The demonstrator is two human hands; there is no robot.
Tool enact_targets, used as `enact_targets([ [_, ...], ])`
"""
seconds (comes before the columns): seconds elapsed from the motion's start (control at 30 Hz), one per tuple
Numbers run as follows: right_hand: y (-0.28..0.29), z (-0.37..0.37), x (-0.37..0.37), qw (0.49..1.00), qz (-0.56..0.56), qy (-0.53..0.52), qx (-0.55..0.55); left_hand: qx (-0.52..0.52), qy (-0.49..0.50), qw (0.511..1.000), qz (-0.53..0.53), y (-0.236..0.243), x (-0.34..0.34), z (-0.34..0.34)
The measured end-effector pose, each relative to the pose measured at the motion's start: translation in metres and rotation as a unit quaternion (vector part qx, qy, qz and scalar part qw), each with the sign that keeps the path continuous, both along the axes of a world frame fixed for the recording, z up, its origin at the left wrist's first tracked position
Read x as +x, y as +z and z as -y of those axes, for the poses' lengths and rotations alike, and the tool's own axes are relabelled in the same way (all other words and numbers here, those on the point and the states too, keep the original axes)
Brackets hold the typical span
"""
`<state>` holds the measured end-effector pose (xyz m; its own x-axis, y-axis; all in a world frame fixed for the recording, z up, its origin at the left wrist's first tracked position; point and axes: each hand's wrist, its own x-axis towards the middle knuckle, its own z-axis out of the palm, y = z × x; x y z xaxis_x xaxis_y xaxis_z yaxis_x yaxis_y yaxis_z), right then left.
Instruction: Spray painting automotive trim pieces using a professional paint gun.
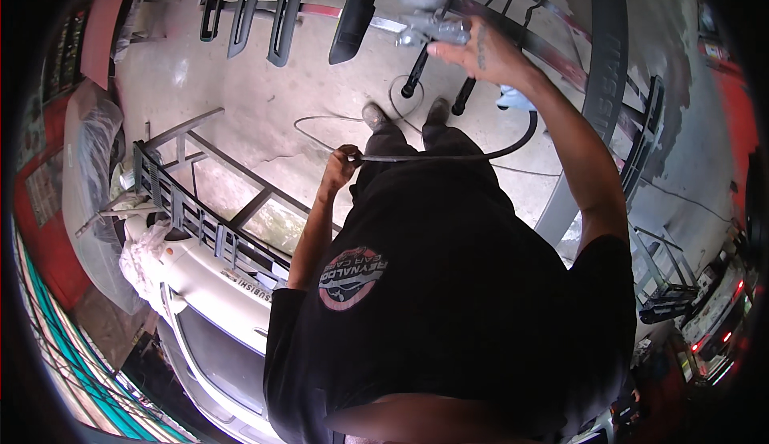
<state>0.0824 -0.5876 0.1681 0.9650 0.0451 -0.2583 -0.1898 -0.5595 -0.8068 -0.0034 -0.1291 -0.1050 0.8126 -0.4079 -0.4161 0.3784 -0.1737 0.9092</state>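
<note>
Just past twelve o'clock, the right hand [483, 53] is wrapped around a silvery spray gun [431, 31]. Near the middle, toward ten o'clock, the left hand [343, 167] is closed around a dark hose [432, 158], which runs across the legs [450, 140] toward two o'clock. Black slotted parts [279, 37] show at eleven o'clock, a white vehicle [215, 277] at eight.

Black short-sleeved T-shirt [481, 308], round pink-rimmed printed badge [350, 278] on left chest. Dark trousers [450, 138]. Dusty greyish shoes [375, 116] at far end. Dark tattoo [482, 47] across right hand [476, 52].
</note>
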Motion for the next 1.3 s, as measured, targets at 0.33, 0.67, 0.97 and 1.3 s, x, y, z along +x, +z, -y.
enact_targets([
  [0.33, 0.012, -0.018, 0.024, 0.955, 0.194, -0.199, -0.106, 0.204, -0.215, 0.921, 0.253, 0.035, 0.034, -0.004],
  [0.67, -0.003, -0.177, -0.071, 0.995, -0.056, -0.082, 0.007, 0.171, -0.262, 0.902, 0.297, -0.017, 0.091, -0.091],
  [0.97, -0.013, -0.291, -0.084, 0.904, 0.047, -0.393, -0.159, 0.165, -0.310, 0.884, 0.309, -0.068, 0.135, -0.199],
  [1.3, -0.007, -0.366, -0.065, 0.957, -0.074, -0.279, -0.039, 0.143, -0.307, 0.916, 0.215, -0.089, 0.161, -0.241],
])
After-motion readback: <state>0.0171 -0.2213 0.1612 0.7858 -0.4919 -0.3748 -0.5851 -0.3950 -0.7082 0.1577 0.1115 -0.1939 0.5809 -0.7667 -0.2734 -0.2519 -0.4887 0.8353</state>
